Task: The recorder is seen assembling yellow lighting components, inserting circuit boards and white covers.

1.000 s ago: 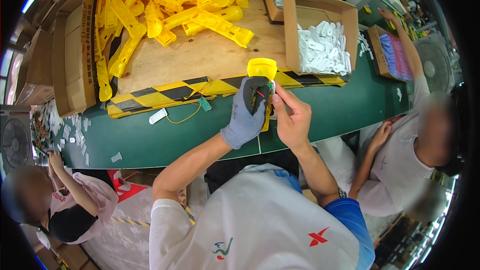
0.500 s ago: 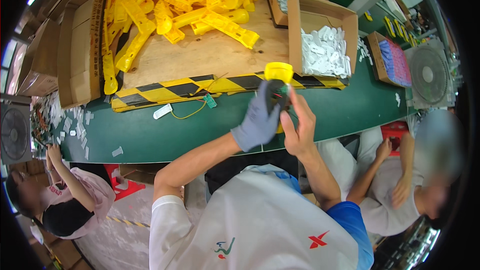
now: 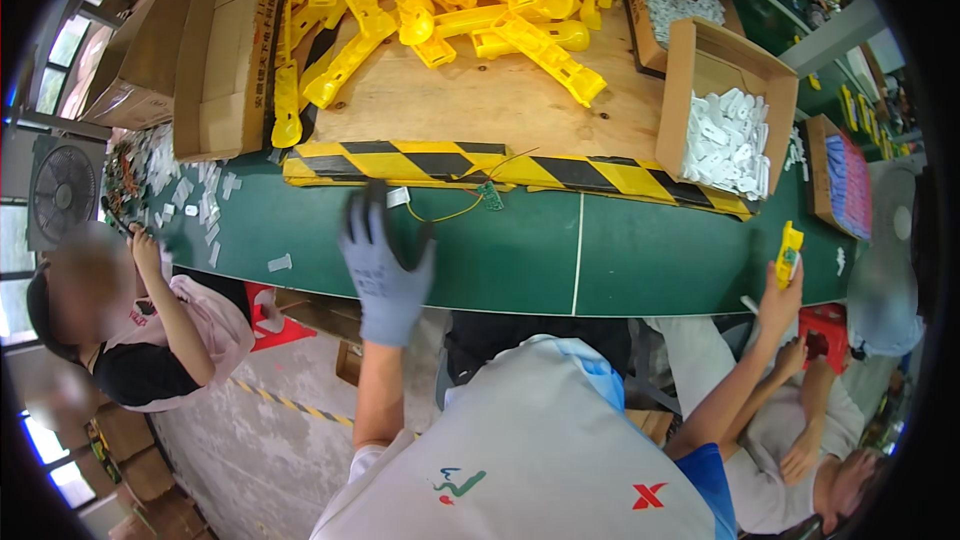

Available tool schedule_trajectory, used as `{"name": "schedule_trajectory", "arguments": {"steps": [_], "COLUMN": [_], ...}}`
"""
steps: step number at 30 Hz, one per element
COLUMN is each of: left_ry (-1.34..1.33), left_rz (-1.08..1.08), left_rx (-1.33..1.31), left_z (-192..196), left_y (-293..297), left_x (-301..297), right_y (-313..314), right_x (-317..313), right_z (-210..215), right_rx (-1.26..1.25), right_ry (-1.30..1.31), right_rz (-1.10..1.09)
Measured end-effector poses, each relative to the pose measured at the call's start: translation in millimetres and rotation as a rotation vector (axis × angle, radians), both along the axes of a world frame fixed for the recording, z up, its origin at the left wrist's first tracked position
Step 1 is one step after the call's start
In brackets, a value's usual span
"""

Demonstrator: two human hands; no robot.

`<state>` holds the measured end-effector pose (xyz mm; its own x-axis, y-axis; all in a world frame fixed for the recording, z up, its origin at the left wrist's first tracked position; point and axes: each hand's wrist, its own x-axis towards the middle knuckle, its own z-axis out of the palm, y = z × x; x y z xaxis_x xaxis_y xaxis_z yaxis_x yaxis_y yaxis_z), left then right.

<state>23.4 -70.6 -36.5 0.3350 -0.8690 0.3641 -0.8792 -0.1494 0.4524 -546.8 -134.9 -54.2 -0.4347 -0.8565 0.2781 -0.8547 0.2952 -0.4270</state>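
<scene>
My left hand (image 3: 385,270), in a grey glove with dark fingertips, hovers over the green bench with thumb and fingers apart and nothing in it. Just beside its fingertips lies a small white plastic piece (image 3: 399,196), joined by a yellow wire (image 3: 445,217) to a small green circuit board (image 3: 491,197). My right hand (image 3: 779,302), bare, is stretched out to the right above the bench's near edge. Its fingers are closed round the lower end of a yellow plastic housing (image 3: 790,248), held upright, with a bit of green board showing in it.
Yellow housings (image 3: 465,20) are heaped on a wooden board (image 3: 430,110) edged with striped tape. A carton (image 3: 672,110) of white plastic parts stands at its right, an open carton (image 3: 210,70) at its left. Co-workers sit on both sides, the right one close to my right arm.
My hands were together at the yellow housing. Now they are apart: the left has moved left toward the white piece, while the right has carried the housing far right. The view has shifted.
</scene>
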Motion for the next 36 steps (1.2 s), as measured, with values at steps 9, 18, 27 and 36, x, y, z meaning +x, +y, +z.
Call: {"name": "schedule_trajectory", "arguments": {"steps": [9,18,27,36], "left_ry": [0.108,0.866,0.618,0.665], "left_rz": [-0.108,0.039,-0.235,-0.720], "left_rx": [0.046,-0.196,-0.133,0.012], "left_z": [-37,-19,37,62], "left_y": [16,59,54,-55], "left_x": [54,44,6,-28], "right_y": [-55,-29,-2,8], "right_x": [-34,89,322,310], "right_z": [-31,-15,61,64], "right_rx": [0.062,-0.570,-0.207,0.003], "right_ry": [0.302,0.219,-0.650,-0.937], "right_rz": [0.057,0.135,1.232,1.142]}}
